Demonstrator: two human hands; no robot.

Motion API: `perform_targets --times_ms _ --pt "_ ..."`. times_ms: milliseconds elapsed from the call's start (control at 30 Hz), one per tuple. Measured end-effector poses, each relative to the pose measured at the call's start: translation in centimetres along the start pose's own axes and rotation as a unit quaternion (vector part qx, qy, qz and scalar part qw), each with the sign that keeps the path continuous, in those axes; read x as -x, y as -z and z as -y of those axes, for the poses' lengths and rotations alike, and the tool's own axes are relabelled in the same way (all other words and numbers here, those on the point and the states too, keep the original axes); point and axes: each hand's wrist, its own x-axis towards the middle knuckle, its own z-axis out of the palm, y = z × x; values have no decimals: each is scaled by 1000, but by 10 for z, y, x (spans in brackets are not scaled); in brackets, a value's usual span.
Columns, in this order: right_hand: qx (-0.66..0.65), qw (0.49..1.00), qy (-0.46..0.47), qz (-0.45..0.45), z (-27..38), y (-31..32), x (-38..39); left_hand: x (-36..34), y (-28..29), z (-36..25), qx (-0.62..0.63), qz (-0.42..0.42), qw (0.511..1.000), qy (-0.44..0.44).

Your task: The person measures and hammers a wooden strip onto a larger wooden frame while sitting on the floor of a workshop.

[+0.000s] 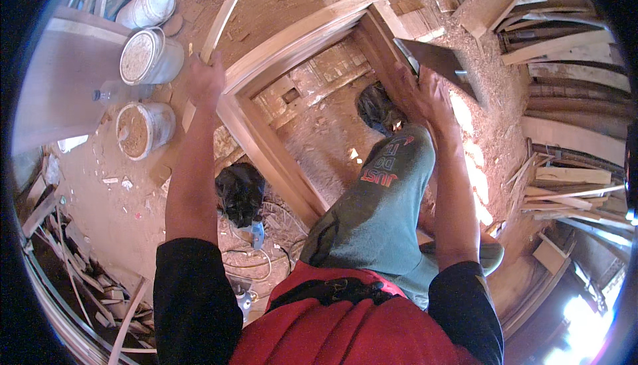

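Note:
My left hand (205,81) is closed around a thin, pale wood strip (222,23), which sticks out past both sides of the fist. That hand is beside the left corner of a large rectangular wooden frame (307,27). At the frame's right side, my right hand (433,99) has its fingers bent against a dark, flat, blade-like piece (442,63) with a silvery edge. What kind of tool or part it is, I cannot make out. My right leg (379,185) reaches into the frame's opening, and a black shoe (377,107) rests inside it.
White buckets (151,56) and a clear plastic bottle (113,92) stand at the left. Stacked boards (571,126) line the right side. Wood scraps (83,269) lie at lower left. Near my other black shoe (239,192) are a blue object (256,232) and a cable (266,269).

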Motion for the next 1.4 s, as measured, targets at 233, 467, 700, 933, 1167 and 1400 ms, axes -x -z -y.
perform_targets --times_ms 233,467,700,933,1167,1400 --pt "-26 999 -8 22 7 8 -1 6 15 -18 12 4 1000 -11" --pt "-1 994 6 105 13 -15 -14 8 17 -17 20 18 1000 11" --pt "-357 924 -46 125 10 -4 -27 6 13 -14 29 20 999 12" --pt "-409 897 -157 -68 15 -37 -48 4 10 -15 27 21 999 8" --pt "-777 590 -149 -159 33 -51 -56 8 17 -21 20 36 999 24" --pt "-817 475 -228 -234 27 -88 -66 8 22 -24 19 32 999 14"
